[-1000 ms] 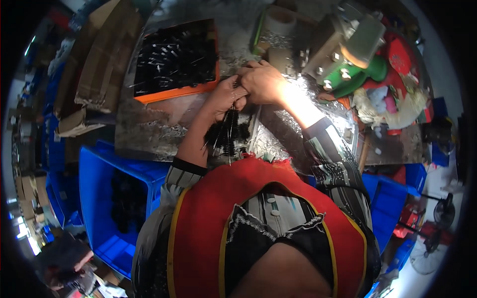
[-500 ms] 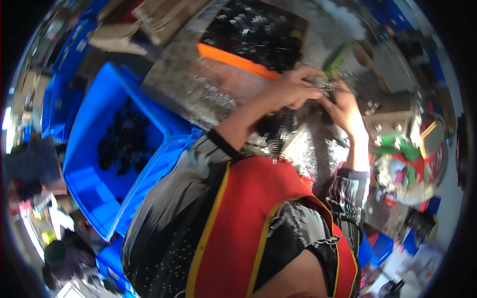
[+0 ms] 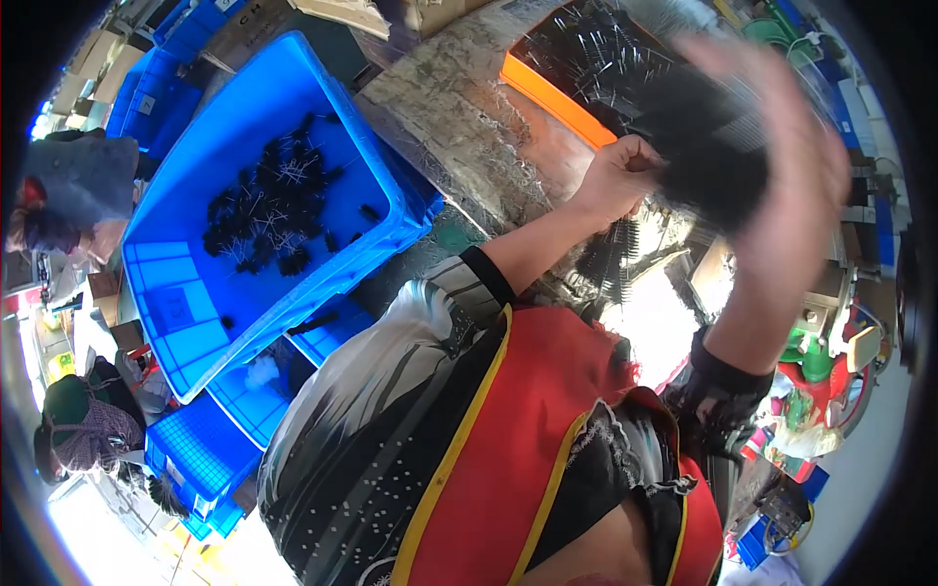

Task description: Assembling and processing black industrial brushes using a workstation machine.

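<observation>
My left hand [image 3: 618, 178] is closed in a pinch at the near corner of the orange-sided tray [image 3: 557, 100]; what its fingers hold is hidden. A large dark smear [image 3: 708, 156] lies between my hands, its kind blurred by motion. My right hand [image 3: 791, 137], raised to the right of it, is smeared too, and its fingers cannot be made out. Black bristly pieces with thin metal wires [image 3: 601, 49] fill the tray. Below my left hand hangs a dark bristly strip [image 3: 608, 259].
A big blue bin [image 3: 342, 186] on the left holds a pile of black bristle brushes with wire stems [image 3: 269, 200]. The worn bench top [image 3: 459, 107] lies between bin and tray. More blue crates [image 3: 200, 459] stand lower left, near a person in a dark hat [image 3: 83, 420].
My hands have come apart: the right has swung up and right, while the left stays by the tray. The view has shifted, with the tray now farther right and the blue bin showing more.
</observation>
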The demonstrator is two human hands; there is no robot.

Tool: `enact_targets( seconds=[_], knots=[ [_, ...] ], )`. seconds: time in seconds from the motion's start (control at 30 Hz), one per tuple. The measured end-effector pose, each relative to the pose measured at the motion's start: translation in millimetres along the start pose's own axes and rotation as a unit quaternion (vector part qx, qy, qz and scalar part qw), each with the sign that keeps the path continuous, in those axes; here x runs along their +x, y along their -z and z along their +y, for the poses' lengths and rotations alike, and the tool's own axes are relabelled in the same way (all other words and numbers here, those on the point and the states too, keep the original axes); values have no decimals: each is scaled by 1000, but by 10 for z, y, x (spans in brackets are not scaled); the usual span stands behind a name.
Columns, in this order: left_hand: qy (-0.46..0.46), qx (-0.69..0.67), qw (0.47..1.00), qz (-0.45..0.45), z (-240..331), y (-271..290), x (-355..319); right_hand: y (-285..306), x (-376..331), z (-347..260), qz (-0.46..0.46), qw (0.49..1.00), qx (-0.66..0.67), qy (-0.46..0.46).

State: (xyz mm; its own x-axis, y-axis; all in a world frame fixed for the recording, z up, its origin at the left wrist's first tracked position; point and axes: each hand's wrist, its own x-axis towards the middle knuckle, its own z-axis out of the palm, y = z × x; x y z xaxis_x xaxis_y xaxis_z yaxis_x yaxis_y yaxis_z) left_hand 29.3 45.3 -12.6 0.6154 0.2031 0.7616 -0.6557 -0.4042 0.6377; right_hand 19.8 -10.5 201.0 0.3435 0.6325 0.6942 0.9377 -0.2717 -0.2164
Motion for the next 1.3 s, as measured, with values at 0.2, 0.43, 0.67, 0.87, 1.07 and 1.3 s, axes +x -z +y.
enact_targets(
  seconds=[0.2, 0.43, 0.67, 0.87, 1.07, 1.3],
  knots=[
    [117, -102, 988, 18, 1, 14, 42, -736, 31, -220, -6, 974, 221, 48],
    [286, -439, 847, 88, 115, 36, 341, -344, -1023, 301, -168, 871, 170, -429],
    [298, -504, 809, -50, 261, -108, 540, -357, -1306, 471, -150, 789, 336, -492],
    [280, -546, 782, -107, 297, -178, 578, -372, -1636, 574, -19, 701, 468, -537],
    [291, -387, 867, -117, 361, -32, 458, -315, -1986, 888, 304, 447, 666, -513],
    [326, -271, 895, -141, 355, 100, 181, -399, -2063, 1104, 433, 284, 651, -554]
  ],
)
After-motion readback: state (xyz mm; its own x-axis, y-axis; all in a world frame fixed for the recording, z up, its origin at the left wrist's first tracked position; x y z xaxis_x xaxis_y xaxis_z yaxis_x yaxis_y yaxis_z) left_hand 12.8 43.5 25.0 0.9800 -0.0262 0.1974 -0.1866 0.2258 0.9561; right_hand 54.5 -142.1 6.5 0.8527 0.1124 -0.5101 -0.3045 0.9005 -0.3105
